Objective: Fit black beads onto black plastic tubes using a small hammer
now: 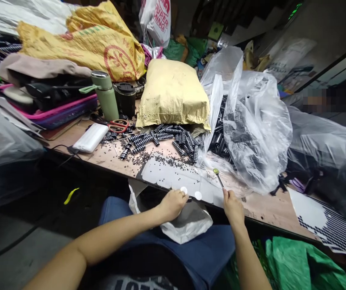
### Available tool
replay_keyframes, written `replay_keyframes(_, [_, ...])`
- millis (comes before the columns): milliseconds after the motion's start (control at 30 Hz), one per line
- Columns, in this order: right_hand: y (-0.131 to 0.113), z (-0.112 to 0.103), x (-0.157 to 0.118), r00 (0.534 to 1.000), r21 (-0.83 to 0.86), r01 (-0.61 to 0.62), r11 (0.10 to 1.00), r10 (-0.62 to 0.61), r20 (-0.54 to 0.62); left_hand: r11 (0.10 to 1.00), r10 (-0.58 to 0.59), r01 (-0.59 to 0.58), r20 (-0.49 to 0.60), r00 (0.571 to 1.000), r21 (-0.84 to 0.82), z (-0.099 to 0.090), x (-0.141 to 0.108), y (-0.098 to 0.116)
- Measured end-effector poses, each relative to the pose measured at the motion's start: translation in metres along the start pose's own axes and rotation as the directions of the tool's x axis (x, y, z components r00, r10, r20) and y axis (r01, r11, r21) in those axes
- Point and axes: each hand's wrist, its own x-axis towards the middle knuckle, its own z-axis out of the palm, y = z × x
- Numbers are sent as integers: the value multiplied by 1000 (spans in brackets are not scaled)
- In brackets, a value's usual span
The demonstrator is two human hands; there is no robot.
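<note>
My left hand (173,204) is closed at the table's front edge, its fingers pinched round a small black piece (191,199) that is mostly hidden. A white disc (184,190) shows at its fingertips, and a second white disc (197,195) lies just to the right. In my closed right hand (233,207) is a slim metal-shafted tool (219,178) with a round yellow-green end pointing up and away. Between and beyond the hands lies a pale sheet (157,174) scattered with tiny black bits. Below my left hand, an open white sack (180,229) rests at my lap.
Black ridged rods (163,135) are heaped before a yellow stuffed sack (174,90). Clear plastic bags (257,129) holding black parts stand right. Left are a white box-like device (90,137), red-handled scissors (118,125) and a green flask (106,96). A dotted sheet (309,207) lies far right.
</note>
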Motion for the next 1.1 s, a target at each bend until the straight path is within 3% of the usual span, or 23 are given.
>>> replay_keyframes(67, [7,11,10,1000,-35,-26,999,26,-6,998,-30,26,-62,998,-62,-9,-1,-4])
replay_keyframes(100, [9,16,15,999,-49,-25,998,23,-30,994,-73,61,-146,987,-90,-19,2,-11])
replay_keyframes(133, [11,21,18,998,-68,-12,998,7,-65,988,-132,105,-258,957,-115,-34,7,-21])
replay_keyframes(167, [13,26,22,994,-89,11,996,-20,-108,978,-200,156,-386,901,-141,-53,12,-32])
replay_keyframes(233, [16,36,29,977,-136,64,989,-90,-193,946,-324,260,-615,719,-195,-100,19,-56])
replay_keyframes(267, [18,40,33,967,-158,82,984,-117,-224,929,-363,295,-708,606,-224,-125,20,-66])
replay_keyframes(333, [20,48,42,951,-190,95,977,-146,-274,909,-389,316,-827,405,-273,-168,18,-81])
replay_keyframes(367, [21,52,45,943,-200,95,975,-153,-296,909,-379,313,-860,341,-276,-182,17,-86])
replay_keyframes(400, [20,54,47,936,-209,96,973,-159,-315,914,-360,308,-879,313,-265,-191,16,-89])
replay_keyframes(433, [20,55,49,930,-214,99,972,-167,-328,921,-337,306,-885,322,-240,-192,17,-91])
replay_keyframes(467, [18,55,48,926,-218,105,970,-175,-334,930,-313,306,-879,361,-205,-188,20,-93])
replay_keyframes(567, [11,50,43,929,-208,116,971,-180,-324,945,-267,313,-766,585,-90,-149,42,-102])
replay_keyframes(667, [6,46,36,934,-172,108,979,-160,-320,955,-231,293,-514,826,41,-98,78,-113])
replay_keyframes(733, [5,45,33,939,-126,97,987,-133,-316,967,-140,199,-319,937,161,-71,102,-120])
replay_keyframes(800, [5,41,32,938,-24,108,994,-110,-327,964,-27,69,-161,987,258,-52,121,-125])
replay_keyframes(867, [2,34,37,919,133,198,971,-138,-369,948,37,-13,-68,997,319,-41,131,-131])
replay_keyframes(967, [-14,17,63,879,320,369,872,-216,-425,934,46,-40,-8,999,356,-32,136,-141])
replay_keyframes(1033, [-32,4,92,896,383,357,852,-197,-397,938,69,-67,5,998,339,-29,134,-148])
replay_keyframes(1100, [-51,-8,128,929,417,261,871,-108,-355,945,107,-101,-1,994,311,-29,130,-156])
